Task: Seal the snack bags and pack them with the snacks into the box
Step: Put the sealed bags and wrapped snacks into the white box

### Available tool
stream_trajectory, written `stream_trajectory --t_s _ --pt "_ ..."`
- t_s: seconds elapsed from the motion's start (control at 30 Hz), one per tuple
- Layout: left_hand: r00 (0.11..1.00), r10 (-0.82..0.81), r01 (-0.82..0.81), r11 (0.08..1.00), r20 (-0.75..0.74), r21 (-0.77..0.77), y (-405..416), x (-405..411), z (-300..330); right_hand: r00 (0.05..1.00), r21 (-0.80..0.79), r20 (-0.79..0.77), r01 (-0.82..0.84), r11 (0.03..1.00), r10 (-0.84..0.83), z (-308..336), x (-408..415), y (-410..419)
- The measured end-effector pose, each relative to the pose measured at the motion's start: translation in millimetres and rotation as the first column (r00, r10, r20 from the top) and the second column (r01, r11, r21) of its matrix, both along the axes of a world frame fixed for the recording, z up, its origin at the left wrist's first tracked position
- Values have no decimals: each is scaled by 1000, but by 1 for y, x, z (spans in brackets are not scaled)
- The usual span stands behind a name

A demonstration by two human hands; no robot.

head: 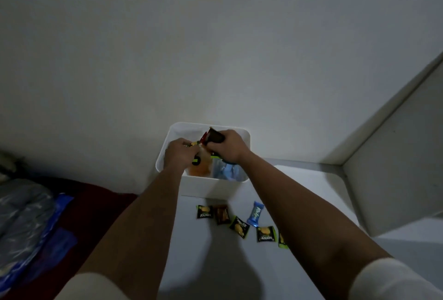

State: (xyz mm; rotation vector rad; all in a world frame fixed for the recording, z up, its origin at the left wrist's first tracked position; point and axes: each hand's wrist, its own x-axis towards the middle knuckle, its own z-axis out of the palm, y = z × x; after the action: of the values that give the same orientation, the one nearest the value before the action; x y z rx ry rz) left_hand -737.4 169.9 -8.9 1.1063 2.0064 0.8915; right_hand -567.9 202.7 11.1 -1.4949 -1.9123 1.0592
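Note:
A white box (237, 132) stands at the far end of the white table (215, 263), against the wall. Over its opening my right hand (227, 147) grips a dark brown and red snack packet (213, 137). My left hand (178, 153) pinches a small green-edged wrapper (194, 143) just left of that packet. Inside the box lie an orange snack bag (200, 167) and a clear bluish bag (226, 170). On the table in front of the box lie several small snacks: black-and-green packets (204, 212), (239, 226), (265, 234), a brown one (221, 214) and a blue one (255, 213).
A white cabinet side (395, 167) rises at the right of the table. To the left, below the table, lie a dark red cloth (96, 203) and blue-and-clear plastic bags (28, 223). A bare wall fills the upper view.

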Motion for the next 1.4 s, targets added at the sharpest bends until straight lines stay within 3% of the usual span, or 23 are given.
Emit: stream_trajectory --t_s 0.13,0.37,0.53,0.63,0.8,0.87,0.93,1.03,1.1,1.17,1.27,1.4 --pt "999 33 -31 990 11 -137 37 -28 -31 993 -154 110 -30 988 47 -40 -33 30" --pt "993 10 24 956 114 -293 63 -50 -68 979 -309 153 -84 948 136 -68 -62 52" --pt "999 -19 30 956 40 -291 61 -46 -57 963 -246 232 -74 966 133 -55 -54 55" --pt "994 -85 70 978 -69 -195 54 -32 -38 980 -115 196 36 993 -12 -43 -32 50" --pt "987 -74 96 984 -146 148 2 10 -10 945 117 -16 325 938 -326 -28 34 14" --pt "954 -148 215 943 -262 254 -27 28 -13 897 155 -79 442 884 -435 -29 69 -11" --pt "842 -279 442 847 -461 296 -57 45 -25 848 162 -122 529 833 -515 -39 104 -39" --pt "674 -451 683 683 -585 259 -100 64 -65 804 116 -71 595 795 -591 -76 155 -92" --pt "609 -515 735 652 -603 187 -123 69 -108 805 100 31 587 803 -592 -114 183 -127" --pt "573 -543 697 717 -613 17 -139 70 -151 829 71 167 530 845 -534 -157 201 -158" --pt "591 -555 498 822 -585 -276 -142 67 -201 866 49 298 405 913 -401 -213 205 -195" --pt "556 -584 521 799 -591 -300 -124 70 -248 919 160 310 200 967 -242 -256 187 -215"
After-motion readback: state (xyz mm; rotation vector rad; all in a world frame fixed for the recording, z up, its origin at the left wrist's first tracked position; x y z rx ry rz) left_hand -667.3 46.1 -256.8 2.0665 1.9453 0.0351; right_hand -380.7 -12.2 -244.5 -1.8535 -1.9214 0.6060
